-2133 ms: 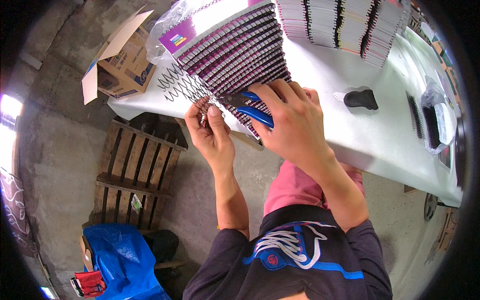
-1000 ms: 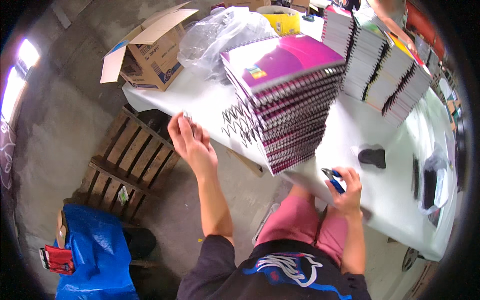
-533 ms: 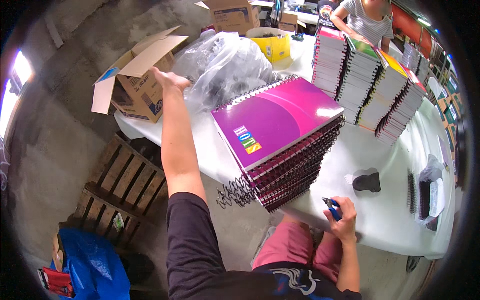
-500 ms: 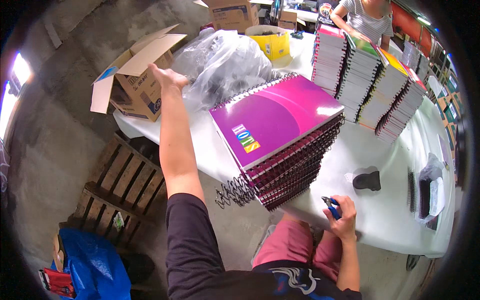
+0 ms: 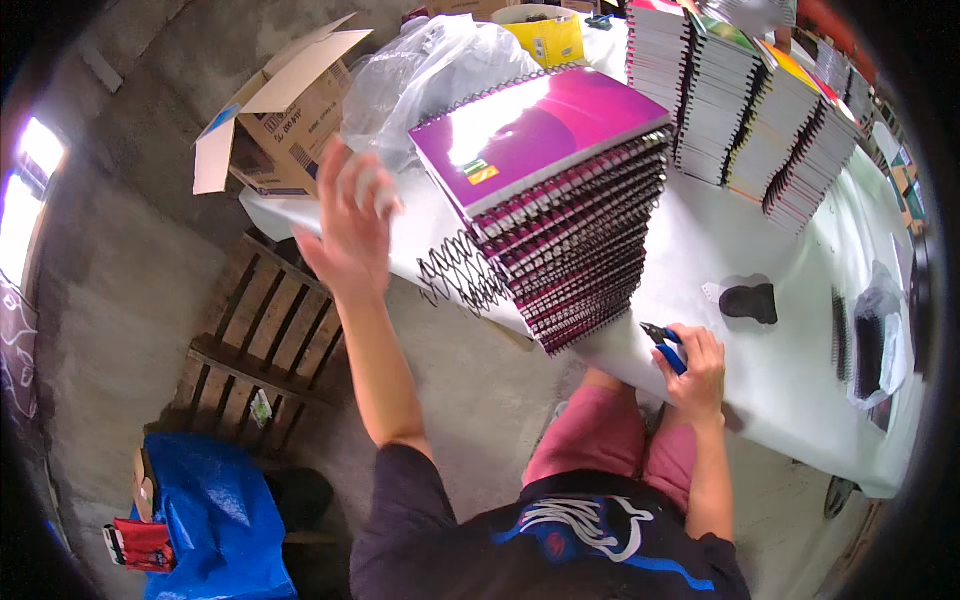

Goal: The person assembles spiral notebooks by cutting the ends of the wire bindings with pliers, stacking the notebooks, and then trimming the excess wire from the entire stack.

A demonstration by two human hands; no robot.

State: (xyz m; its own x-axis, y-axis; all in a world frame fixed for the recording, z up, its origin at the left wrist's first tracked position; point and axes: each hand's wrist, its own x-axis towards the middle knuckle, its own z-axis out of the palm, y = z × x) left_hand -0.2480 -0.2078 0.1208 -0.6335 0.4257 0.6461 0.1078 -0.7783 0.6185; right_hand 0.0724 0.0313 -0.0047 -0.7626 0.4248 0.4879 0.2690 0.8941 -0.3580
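Observation:
My left hand (image 5: 352, 225) is raised left of the notebook stack, a little blurred, its fingers apart and nothing in it. By the table's front edge my right hand (image 5: 697, 375) grips small blue-handled cutting pliers (image 5: 668, 350), jaws pointing to the stack. A tall stack of spiral-bound notebooks (image 5: 585, 255) with purple and pink covers stands between my hands. From its left side black wire coils (image 5: 462, 272) stick out in long, loose ends. The top purple notebook (image 5: 560, 125) lies flat, with glare on its cover.
An open cardboard box (image 5: 285, 145) and clear plastic bags (image 5: 425, 75) sit at the far left, near a yellow box (image 5: 550, 40). More notebook stacks (image 5: 715, 110) stand at the back right. A dark pad (image 5: 748, 302) lies on the white table (image 5: 690, 250). Wooden pallets (image 5: 262, 330) are on the floor.
My left hand has come back from beside the cardboard box toward me. My right hand still holds the pliers. The view has tilted downward.

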